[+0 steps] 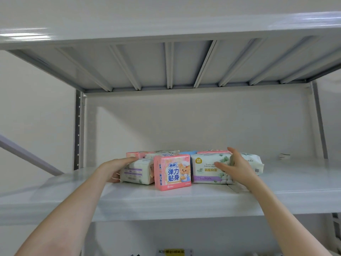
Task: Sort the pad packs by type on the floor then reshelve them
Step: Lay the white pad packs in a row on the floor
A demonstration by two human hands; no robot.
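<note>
Both arms are up at the white metal shelf (184, 202), where the pad packs sit in a bunch near the middle. My left hand (118, 168) is on the left end of the pile, fingers reaching over the top of the white pack with purple print (137, 172) and thumb down at its lower corner, so that grip is wrapped loosely around the pack's end rather than squeezed tight. My right hand (235, 167) is spread against the front of the long white floral pack (210, 170), thumb pointing left across its face and fingers curling over the top edge. Between my hands the pink pack with the cartoon bear (173, 172) stands upright at the front, touching both white packs; neither hand is on it. Behind these there are more packs, pink ones and a bit of blue, mostly hidden.
</note>
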